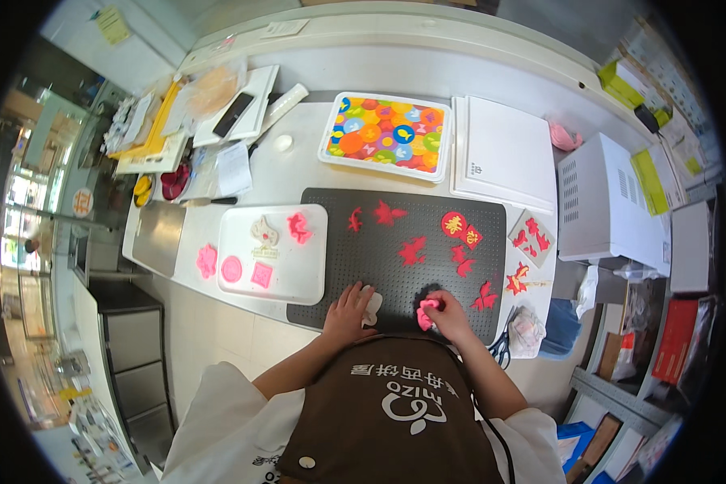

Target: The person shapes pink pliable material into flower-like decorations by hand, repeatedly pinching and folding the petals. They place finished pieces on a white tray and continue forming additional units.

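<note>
On the black perforated mat [375,266], close to the brown apron [399,411], both my hands are at work. The fingers of my left hand [348,314] lie at the edge of a small whitish piece [372,306]; whether they grip it is unclear. Pinched in my right hand [451,317] is a bright pink piece, likely a silicone mould [426,313], over a dark smudge on the mat. Red cut-out shapes [412,251] lie farther up the mat, beside a red round plaque [454,224] and a red square one [472,236] with gold characters.
A white tray [278,290] at left holds pink moulds [232,269] and a whitish mould [265,230]. Behind the mat stand a colourful-lidded box [387,133] and white boards [508,151]. Scissors [503,348] and a crumpled cloth [526,331] lie at the right edge; a knife [218,201] at left.
</note>
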`<state>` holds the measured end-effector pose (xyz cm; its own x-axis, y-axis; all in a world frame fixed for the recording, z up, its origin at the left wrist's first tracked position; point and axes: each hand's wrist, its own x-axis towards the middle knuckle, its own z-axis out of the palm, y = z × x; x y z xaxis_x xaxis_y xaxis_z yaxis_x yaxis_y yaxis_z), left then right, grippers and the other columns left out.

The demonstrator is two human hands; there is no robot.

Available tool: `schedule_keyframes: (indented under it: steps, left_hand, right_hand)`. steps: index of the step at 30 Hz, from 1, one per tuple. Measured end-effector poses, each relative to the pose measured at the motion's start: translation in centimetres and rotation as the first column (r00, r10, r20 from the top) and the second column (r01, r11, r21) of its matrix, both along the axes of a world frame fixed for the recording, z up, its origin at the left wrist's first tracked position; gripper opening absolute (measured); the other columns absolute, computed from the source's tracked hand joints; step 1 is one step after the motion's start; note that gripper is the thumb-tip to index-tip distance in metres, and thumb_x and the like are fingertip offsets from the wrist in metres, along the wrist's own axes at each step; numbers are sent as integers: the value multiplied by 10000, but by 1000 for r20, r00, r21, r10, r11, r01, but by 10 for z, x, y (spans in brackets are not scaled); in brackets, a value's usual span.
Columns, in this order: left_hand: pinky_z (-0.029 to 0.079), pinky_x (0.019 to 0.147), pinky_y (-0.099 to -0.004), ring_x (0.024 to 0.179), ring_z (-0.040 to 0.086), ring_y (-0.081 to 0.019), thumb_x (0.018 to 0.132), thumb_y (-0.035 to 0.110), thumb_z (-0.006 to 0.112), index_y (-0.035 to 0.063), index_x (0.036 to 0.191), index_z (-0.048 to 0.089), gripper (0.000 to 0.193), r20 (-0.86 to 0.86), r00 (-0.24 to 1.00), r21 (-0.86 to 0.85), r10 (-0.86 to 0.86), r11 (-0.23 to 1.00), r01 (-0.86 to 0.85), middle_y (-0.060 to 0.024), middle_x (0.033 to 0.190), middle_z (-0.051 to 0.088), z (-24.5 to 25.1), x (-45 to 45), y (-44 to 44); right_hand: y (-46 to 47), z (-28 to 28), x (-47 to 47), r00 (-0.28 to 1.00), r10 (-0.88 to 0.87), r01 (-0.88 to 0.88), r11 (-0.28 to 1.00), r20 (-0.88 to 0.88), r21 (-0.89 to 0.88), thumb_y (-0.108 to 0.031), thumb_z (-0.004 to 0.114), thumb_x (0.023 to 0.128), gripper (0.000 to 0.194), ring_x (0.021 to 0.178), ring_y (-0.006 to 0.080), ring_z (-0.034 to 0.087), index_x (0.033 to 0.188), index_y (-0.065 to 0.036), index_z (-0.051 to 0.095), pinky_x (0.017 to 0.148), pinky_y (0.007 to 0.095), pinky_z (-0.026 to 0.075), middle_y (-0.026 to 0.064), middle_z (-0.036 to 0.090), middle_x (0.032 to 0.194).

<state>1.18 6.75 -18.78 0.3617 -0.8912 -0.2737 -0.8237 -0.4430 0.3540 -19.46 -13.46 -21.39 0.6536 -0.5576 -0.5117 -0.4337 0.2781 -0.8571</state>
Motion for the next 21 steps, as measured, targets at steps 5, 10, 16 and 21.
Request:
schedule_keyframes:
  steps: [5,10,16,21]
  left_hand:
    - [481,1075,-503,1359,465,-388,720,262,820,226,1566,336,976,-36,997,-26,69,997,-70,-172,1523,413,-20,1,7]
    - [468,1081,-500,1306,494,-417,731,296,814,172,1567,351,963,-51,994,-142,92,985,-99,-185,1501,435,-17,18,-1]
    - [503,1007,-489,1184,596,-386,809,302,782,111,1420,497,700,-198,980,-246,19,967,-68,-162,1389,550,-7,77,-16]
    - [502,985,-481,1158,606,-378,874,313,787,27,1372,531,629,-134,838,-341,530,769,-541,-197,1309,594,-31,180,-24]
  right_hand:
    - [0,-18,27,984,180,-179,981,3,-75,-70,706,922,247,856,142,638,1152,-20,631,821,298,546,49,660,957]
    - [18,-47,31,992,73,-101,945,-99,-310,-112,746,866,399,923,231,666,1234,-14,628,880,345,552,125,649,1066]
    - [48,-15,23,975,-155,46,841,-157,-539,-133,761,870,225,937,244,660,1040,-10,680,845,355,538,126,660,987]
    - [78,-5,27,975,-217,198,947,-49,-252,-186,729,953,173,679,141,630,925,-23,681,663,302,505,63,692,761]
